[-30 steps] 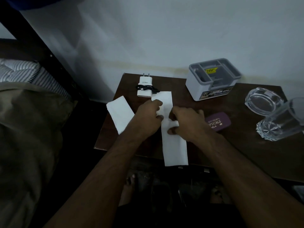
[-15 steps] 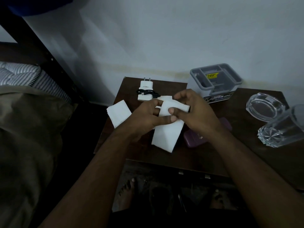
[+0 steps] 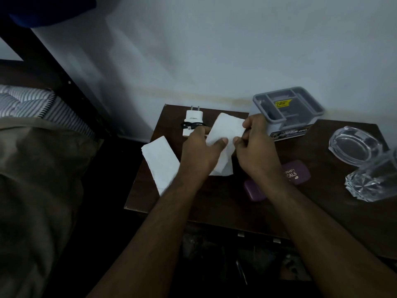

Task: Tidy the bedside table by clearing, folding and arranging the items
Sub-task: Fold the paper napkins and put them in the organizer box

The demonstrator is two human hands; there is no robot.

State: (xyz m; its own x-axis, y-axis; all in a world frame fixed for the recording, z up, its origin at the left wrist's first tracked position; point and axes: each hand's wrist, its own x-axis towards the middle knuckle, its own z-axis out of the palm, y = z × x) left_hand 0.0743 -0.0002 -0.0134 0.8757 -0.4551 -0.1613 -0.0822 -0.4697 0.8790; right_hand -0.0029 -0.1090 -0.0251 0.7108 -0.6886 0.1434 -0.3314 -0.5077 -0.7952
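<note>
Dim bedside corner, dark wooden surface (image 3: 214, 203) against a pale wall. Both hands are on the folded white tissue (image 3: 226, 131), raised just above the middle of the surface: left hand (image 3: 199, 151) grips its near edge, thumb pressed on top, and right hand (image 3: 255, 147) pinches its right edge between curled fingers. Just left lies a second white tissue (image 3: 161, 164), flat at the surface's edge. Behind sits a white charger (image 3: 193, 121) wrapped in black cable. Right of the hands: grey organiser box (image 3: 287, 112), purple spectacle case (image 3: 298, 173), glass ashtray (image 3: 354, 145), cut-glass tumbler (image 3: 373, 179). Bed on the far left.
</note>
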